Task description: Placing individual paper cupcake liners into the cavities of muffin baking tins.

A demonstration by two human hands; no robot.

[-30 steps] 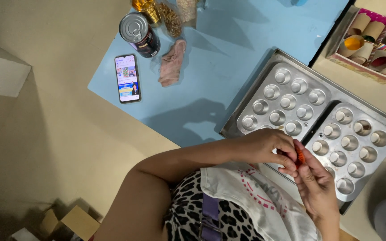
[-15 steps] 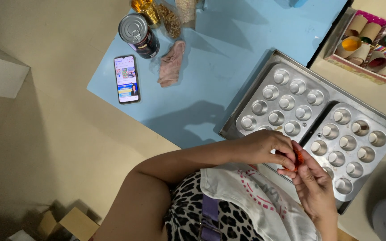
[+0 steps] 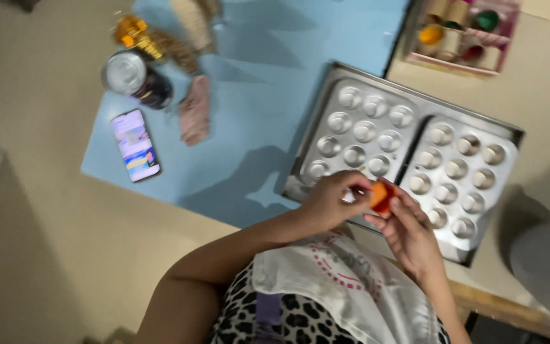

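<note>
Taking the metal tray (image 3: 408, 102) with its two banks of small round cups as my landmark: far to its left, on the blue mat (image 3: 256, 172), lies a phone (image 3: 135, 145) with its screen lit. Above the phone stands a tin can (image 3: 125, 71), with a dark jar (image 3: 155, 92) touching it and some gold-wrapped bits (image 3: 136, 35) just beyond. Between the phone and the tray lies a small pinkish cloth (image 3: 194, 109).

At the tray's near edge my left hand (image 3: 332, 202) comes in over the blue mat, its grip pressed together, fingertips pinching the small orange piece (image 3: 380, 195). My right hand (image 3: 412, 232) meets it from the other side, thumb and fingers also closed on the same orange piece, so the piece sits between both hands, just above the tray's near rim, by the seam between the two banks of cups. The piece is blurred, and I cannot tell its exact shape.

Beyond the tray's far right corner, on the tabletop (image 3: 545, 83), sits a pink box (image 3: 463, 35) holding small rolls and coloured pots. To the tray's right is a grey rounded container (image 3: 542, 267), partly cut off.
</note>
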